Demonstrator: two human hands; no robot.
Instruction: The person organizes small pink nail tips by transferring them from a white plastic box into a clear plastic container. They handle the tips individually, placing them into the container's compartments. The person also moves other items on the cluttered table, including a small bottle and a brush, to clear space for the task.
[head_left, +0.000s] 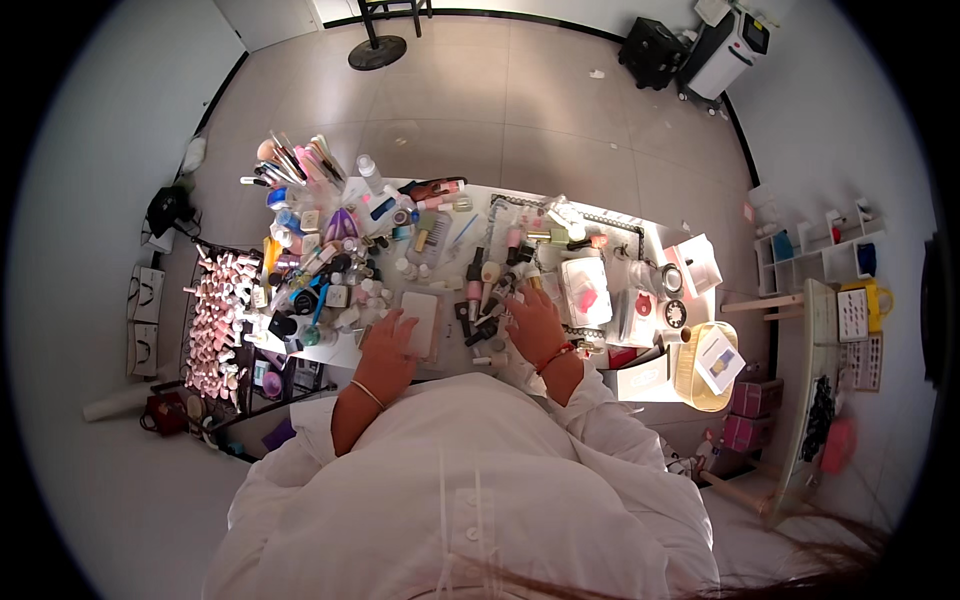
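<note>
My left hand (388, 346) lies with fingers spread at the left edge of a flat pale rectangular case (420, 322) near the front of the white table. Small jars and bottles crowd the area to its left. My right hand (534, 324) reaches over dark-capped cosmetic tubes and bottles, its fingertips near a gold-capped bottle (533, 279); whether it touches one is not clear. Beyond it lie a makeup brush (489, 274) and a pink nail polish bottle (474, 291). A clear case with a pink item (586, 294) is to the right of this hand.
Makeup brushes (300, 161) stand in a holder at the far left. A rack packed with small pink bottles (221, 322) adjoins the table's left side. A yellow basket (705, 367) and an open white box (696, 264) sit at the right edge. A comb (433, 238) lies mid-table.
</note>
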